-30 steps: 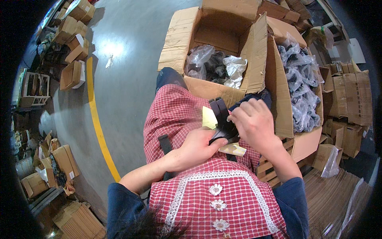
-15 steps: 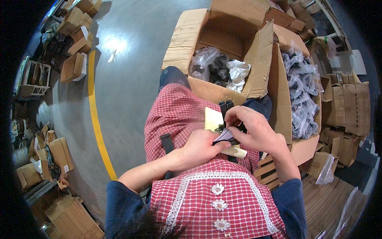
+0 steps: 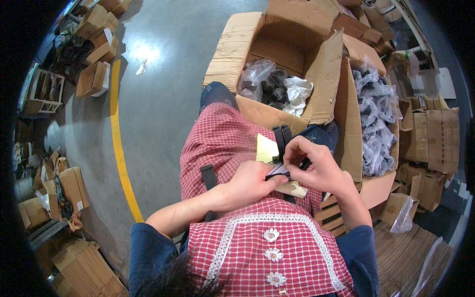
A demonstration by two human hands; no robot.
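Above my lap, my left hand (image 3: 251, 179) is closed, its thumb and fingers pinching a small black piece with a pale lilac-white face (image 3: 280, 169). My right hand (image 3: 314, 166) meets it from the right, thumb and forefinger pressed together at the edge of the same piece; its exact kind is hidden by the fingers. Black straps (image 3: 281, 138) stick up just beyond the hands, and another black strap end (image 3: 208, 176) lies left of my left wrist. A pale yellow sheet (image 3: 266, 148) rests on my red checked apron (image 3: 217, 138). Under the hands shows a curled yellowish paper (image 3: 293, 189) with pale patches.
An open cardboard box (image 3: 232, 49) before my knees holds plastic-wrapped dark items. Beside it, another box (image 3: 352, 119) is full of clear bags (image 3: 376, 123). Stacked cardboard (image 3: 410, 257) lies at the lower right. A yellow floor line (image 3: 118, 143) runs on my left, past more cartons.
My right hand has shifted slightly, its fingers curling more tightly at the piece's edge. The left hand keeps its hold, and the view has moved a little.
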